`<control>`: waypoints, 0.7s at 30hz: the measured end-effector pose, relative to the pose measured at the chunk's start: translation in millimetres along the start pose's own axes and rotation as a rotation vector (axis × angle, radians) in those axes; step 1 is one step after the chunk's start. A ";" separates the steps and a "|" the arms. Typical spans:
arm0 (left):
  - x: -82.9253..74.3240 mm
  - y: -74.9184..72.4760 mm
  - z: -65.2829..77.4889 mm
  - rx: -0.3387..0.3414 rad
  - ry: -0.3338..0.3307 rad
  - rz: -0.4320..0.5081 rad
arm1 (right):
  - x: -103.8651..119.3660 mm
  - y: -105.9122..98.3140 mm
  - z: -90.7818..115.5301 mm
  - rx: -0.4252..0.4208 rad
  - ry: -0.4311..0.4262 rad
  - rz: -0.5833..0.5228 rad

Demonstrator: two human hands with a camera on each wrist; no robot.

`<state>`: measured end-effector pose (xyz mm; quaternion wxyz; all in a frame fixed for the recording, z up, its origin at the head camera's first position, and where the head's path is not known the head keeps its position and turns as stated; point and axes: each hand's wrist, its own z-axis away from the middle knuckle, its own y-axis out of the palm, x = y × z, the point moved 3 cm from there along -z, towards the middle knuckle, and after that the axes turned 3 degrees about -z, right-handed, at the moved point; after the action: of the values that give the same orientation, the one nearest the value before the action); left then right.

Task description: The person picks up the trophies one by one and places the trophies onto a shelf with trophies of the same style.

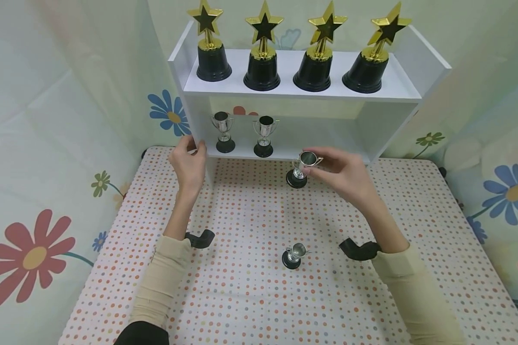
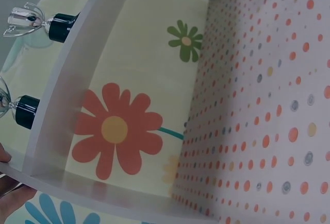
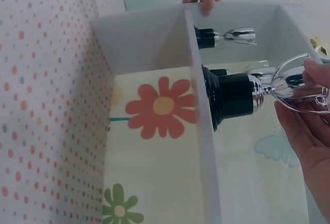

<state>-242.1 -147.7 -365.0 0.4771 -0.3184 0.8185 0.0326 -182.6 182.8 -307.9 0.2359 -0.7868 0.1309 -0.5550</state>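
My right hand (image 1: pixel 343 175) pinches a small silver trophy cup (image 1: pixel 307 159) by its bowl and handles. The cup's round black base (image 3: pixel 234 95) overlaps the front edge of the middle shelf board in the right wrist view. With my left hand (image 1: pixel 189 163) I grip the left side panel of the white shelf unit (image 1: pixel 197 120), thumb on one face and fingers on the other. Two matching silver cups stand upright on the middle board: a left cup (image 1: pixel 222 125) and a right cup (image 1: pixel 264 132). Another silver cup (image 1: pixel 296 253) stands on the table below.
Several gold star trophies (image 1: pixel 263 52) on black bases line the top board. A dotted cloth (image 1: pixel 246 287) covers the table. Flowered fabric (image 1: pixel 47 143) hangs around it. Black wrist mounts (image 1: pixel 360 250) stick out from both wrists.
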 end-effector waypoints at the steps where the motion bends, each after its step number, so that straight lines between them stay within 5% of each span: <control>1: -0.1 0.0 0.0 -0.001 0.000 0.000 | 1.5 -0.8 -3.2 -0.002 0.007 0.010; 21: -2.3 -0.8 0.3 0.004 -0.005 -0.001 | -6.8 -11.2 -70.8 0.005 0.090 0.003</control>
<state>-240.7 -147.1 -363.1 0.4797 -0.3178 0.8172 0.0317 -251.8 179.6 -288.3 0.2325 -0.7603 0.1412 -0.5898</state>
